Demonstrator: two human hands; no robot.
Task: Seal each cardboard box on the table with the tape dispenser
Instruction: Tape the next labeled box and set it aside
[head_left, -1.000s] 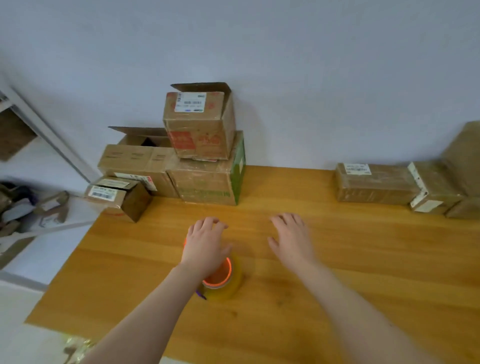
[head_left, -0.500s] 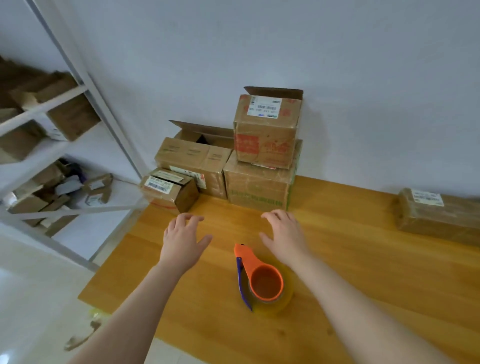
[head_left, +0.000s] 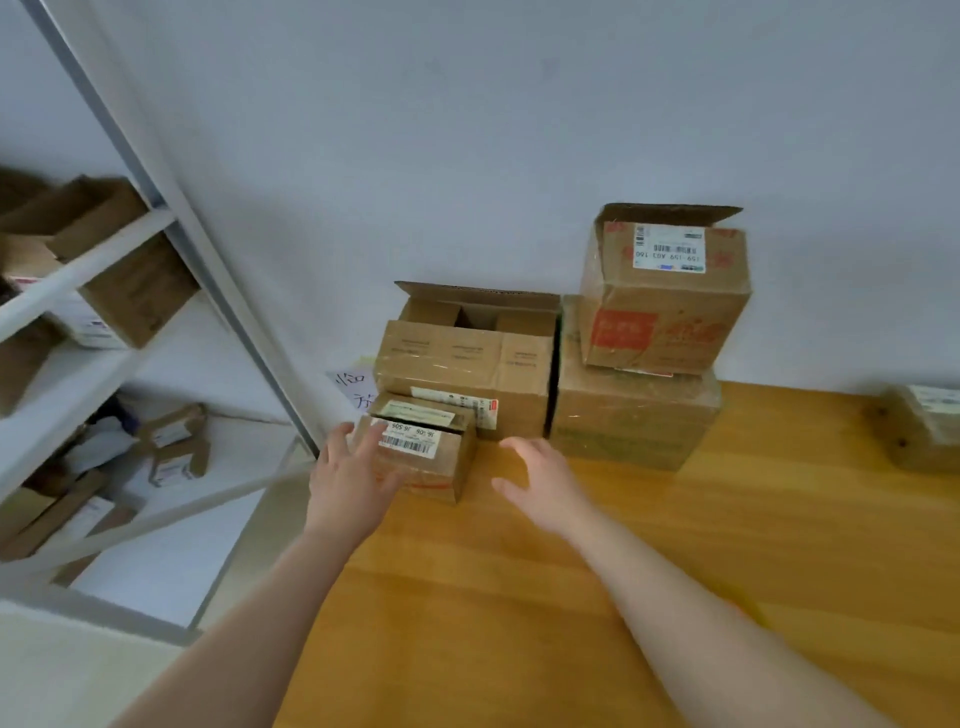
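Head view, lower edge upward. Two bare forearms reach from the bottom of the frame across the wooden table (head_left: 519, 623). At centre, the left hand (head_left: 348, 478) is spread wide with straight fingers, its fingertips at the left end of the small labelled box (head_left: 426, 457) and seemingly touching it. The right hand (head_left: 540, 483) is likewise wide and empty, just right of the same box but apart from it, over bare wood. The box thus lies between the two hands, nearer the left.

We judge the step to be fetching this box for sealing. It is best done by closing both palms on opposite ends together, then drawing the box straight toward the near edge, so that it neither twists nor drags its neighbours. Its top flap appears to stand slightly ajar and should be pressed flat first.

Behind it stand the open-topped box (head_left: 467, 364), the green-printed box (head_left: 634, 415) and the upper box (head_left: 665, 301) against the wall. We cannot see the tape dispenser here.
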